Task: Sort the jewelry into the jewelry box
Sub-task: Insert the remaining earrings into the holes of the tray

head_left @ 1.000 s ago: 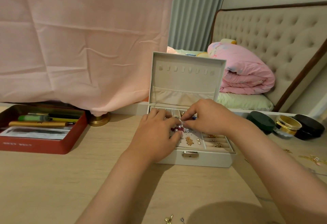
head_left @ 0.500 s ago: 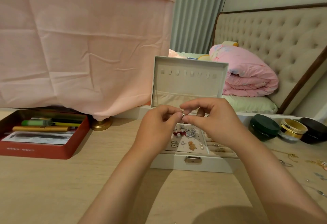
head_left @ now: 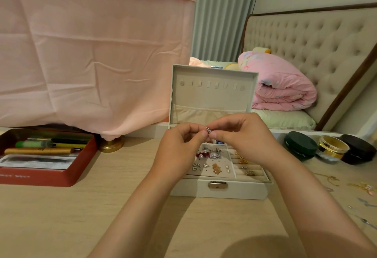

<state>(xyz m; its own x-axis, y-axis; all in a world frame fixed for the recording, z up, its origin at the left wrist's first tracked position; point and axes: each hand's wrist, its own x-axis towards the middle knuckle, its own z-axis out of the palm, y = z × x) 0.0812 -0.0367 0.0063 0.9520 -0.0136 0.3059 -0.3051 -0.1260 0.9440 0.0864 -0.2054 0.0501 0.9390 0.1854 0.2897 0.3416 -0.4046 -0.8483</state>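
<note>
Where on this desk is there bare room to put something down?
Bare desk lies between the red tray and the jewelry box, and nearer you, left of the left arm. Right of the box it is crowded: round tins, then loose jewelry.

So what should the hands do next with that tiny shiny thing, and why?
Probably lower it into the flat tray section of the open jewelry box. The left hand and right hand both pinch the small silver piece above the box, and similar silver pieces already lie in that section, so it likely belongs there.
</note>
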